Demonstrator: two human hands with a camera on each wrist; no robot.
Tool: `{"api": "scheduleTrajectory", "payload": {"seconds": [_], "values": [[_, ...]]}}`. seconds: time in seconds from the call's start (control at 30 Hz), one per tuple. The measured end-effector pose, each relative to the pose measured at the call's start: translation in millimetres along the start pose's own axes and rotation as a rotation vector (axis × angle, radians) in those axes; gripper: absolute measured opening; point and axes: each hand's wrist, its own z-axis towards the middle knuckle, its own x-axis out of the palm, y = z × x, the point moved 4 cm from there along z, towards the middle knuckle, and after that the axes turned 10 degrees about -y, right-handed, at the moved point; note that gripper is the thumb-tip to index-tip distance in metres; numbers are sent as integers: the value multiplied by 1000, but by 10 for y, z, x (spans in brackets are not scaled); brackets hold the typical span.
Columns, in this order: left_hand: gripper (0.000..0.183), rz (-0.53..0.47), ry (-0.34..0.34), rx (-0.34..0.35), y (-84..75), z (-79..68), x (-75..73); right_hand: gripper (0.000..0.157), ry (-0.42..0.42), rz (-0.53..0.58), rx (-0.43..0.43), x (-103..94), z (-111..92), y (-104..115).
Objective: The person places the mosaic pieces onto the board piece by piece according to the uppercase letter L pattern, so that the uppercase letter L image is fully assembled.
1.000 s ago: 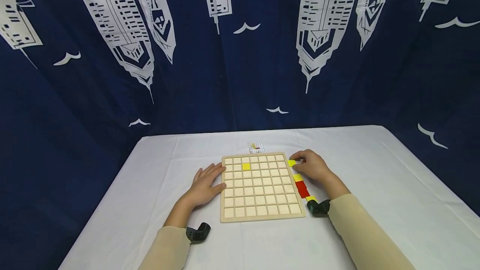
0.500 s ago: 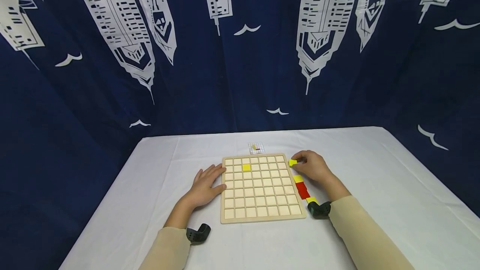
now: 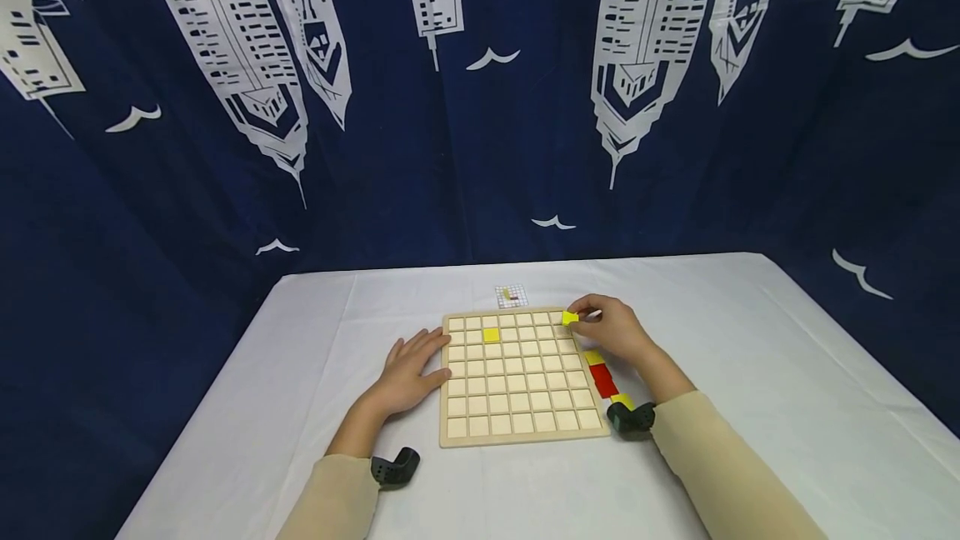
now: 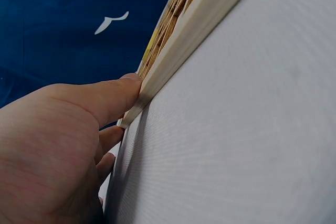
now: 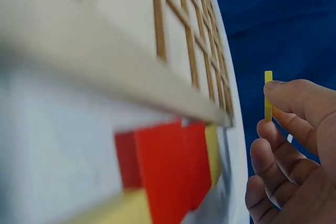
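Observation:
A wooden grid board [image 3: 525, 441] lies on the white table, with one yellow tile [image 3: 491, 335] set in a cell of its second row from the far side. My left hand [image 3: 405, 373] rests at the board's left edge, thumb and fingertips touching the rim, fingers fairly straight. Above the board's far right corner, my right hand [image 3: 617, 330] pinches another yellow tile [image 5: 268, 98] between thumb and fingers. In the right wrist view that tile is seen edge-on, raised off the table. Beside the board's right edge lie red tiles [image 3: 603, 382] and yellow tiles [image 3: 594, 357] in a row.
A small printed grid card [image 3: 512, 297] lies just beyond the board's far edge. Dark wrist cameras [image 3: 632, 419] sit on both wrists, the right one close to the nearest yellow tile. A dark blue patterned curtain [image 3: 480, 148] hangs behind the table.
My right hand has lifted a yellow tile from the right of the board and carried it left, over the board's far right corner. The left hand has stayed in place.

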Motion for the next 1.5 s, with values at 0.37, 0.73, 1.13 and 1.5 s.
{"api": "scheduleTrajectory", "payload": {"seconds": [0.37,0.73,1.13,1.5], "values": [[57,-1,-5,9,-17,-1,-9,25,30,44,-84,167,-36,278],[58,-18,-1,-6,-27,-4,-27,23,78,77,-182,419,-131,618],[57,-16,7,-4,-13,4,-19,20,103,59,-211,706,-164,713],[58,-13,14,-14,-14,2,-10,19,120,-2,-191,822,-171,745]]}}
